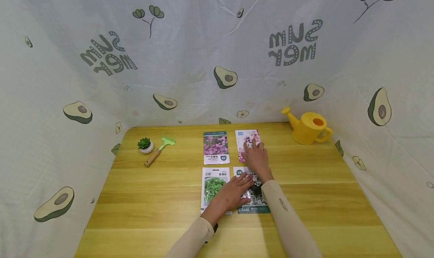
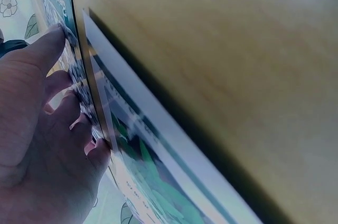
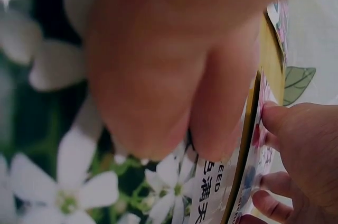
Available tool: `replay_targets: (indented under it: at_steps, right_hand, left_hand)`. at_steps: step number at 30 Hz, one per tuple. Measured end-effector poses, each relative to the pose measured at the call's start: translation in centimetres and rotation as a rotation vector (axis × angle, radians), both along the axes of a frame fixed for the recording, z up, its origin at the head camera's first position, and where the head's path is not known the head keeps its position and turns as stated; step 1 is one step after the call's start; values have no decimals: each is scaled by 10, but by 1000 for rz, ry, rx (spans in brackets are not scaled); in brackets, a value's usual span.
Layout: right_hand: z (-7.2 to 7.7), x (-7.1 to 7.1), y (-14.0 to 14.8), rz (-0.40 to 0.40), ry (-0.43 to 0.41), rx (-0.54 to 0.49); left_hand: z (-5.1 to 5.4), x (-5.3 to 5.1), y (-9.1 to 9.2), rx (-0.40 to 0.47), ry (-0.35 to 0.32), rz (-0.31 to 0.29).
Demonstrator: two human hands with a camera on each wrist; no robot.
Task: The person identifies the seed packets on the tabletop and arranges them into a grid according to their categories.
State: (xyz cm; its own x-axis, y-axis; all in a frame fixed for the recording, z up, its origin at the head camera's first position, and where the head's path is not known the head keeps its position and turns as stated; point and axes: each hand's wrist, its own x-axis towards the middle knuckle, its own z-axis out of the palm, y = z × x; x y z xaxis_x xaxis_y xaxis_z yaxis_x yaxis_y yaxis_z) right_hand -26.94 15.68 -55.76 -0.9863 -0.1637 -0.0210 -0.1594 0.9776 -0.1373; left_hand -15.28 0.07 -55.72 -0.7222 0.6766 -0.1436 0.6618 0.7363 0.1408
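Four seed packets lie two by two on the wooden table, seen in the head view. My left hand (image 1: 234, 193) rests with spread fingers on the white-flower seed packet (image 1: 253, 209) at the near right. Beside it lies the green-leaf seed packet (image 1: 211, 186), partly covered by that hand and wrist. At the far right, the fingertips of my right hand (image 1: 256, 159) touch the pink seed packet (image 1: 241, 137). To its left is the purple-flower seed packet (image 1: 216, 147). In the right wrist view, blurred left fingers (image 3: 153, 92) cover part of the white-flower packet.
A yellow watering can (image 1: 306, 130) stands at the back right of the table (image 1: 152, 205). At the back left are a small potted succulent (image 1: 145, 146) and a green hand rake (image 1: 158, 152) with a wooden handle. A printed white curtain (image 1: 190, 81) hangs around the back and sides.
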Motion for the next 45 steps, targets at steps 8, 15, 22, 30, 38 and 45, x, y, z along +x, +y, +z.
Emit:
replay_targets:
  at_steps: [8,15,22,30,38,45]
  right_hand:
    - [-3,-1,-3,14,44,-10]
    - [-1,1,-7,20,25,-17]
    - [-3,3,-11,27,20,-25]
    - [-1,2,-14,18,-7,-7]
    - [3,1,-15,37,5,-22]
    - [11,1,-12,21,-18,-134]
  left_hand:
    - [0,-1,0,22,-22,7]
    - [-2,-1,-1,31,-39,12]
    - [-4,-1,0,62,-66,25]
    - [-1,-2,0,89,-85,37]
    - [0,-2,-1,104,-67,43]
    - [-1,-1,-1,101,-51,39]
